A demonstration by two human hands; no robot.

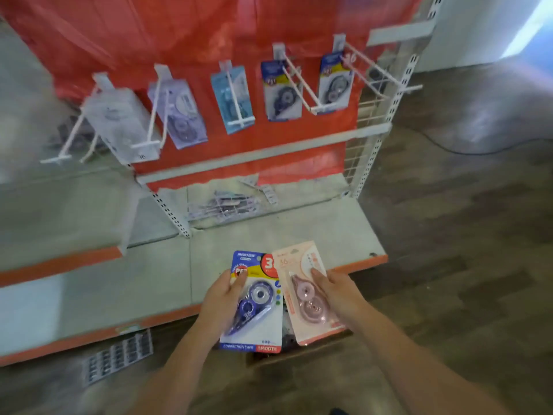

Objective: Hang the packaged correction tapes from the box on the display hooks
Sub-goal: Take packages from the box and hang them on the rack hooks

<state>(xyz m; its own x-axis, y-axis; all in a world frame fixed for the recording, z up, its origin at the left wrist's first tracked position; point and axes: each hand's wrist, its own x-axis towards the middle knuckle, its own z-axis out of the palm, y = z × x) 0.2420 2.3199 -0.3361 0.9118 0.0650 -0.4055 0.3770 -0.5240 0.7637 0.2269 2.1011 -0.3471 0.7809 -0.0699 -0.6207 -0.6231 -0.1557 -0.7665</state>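
A: What are your hands holding?
B: Your left hand [220, 301] pinches a blue correction tape pack [254, 304], thumb across its front. Your right hand [338, 295] pinches a pink pack [305, 295], just beside the blue one and overlapping its edge.
A: Where are they?
B: Low, in front of the bottom shelf [269, 235], above the box [269, 359], which is mostly hidden beneath them.
A: And the display hooks [236, 100]?
B: Up on the red backing [194, 31], well apart from your hands, several already carrying packs.

Red plastic sheet [209, 31] behind rack; grey base shelf [299, 235] (orange-edged); dark wood-pattern floor [463, 235].
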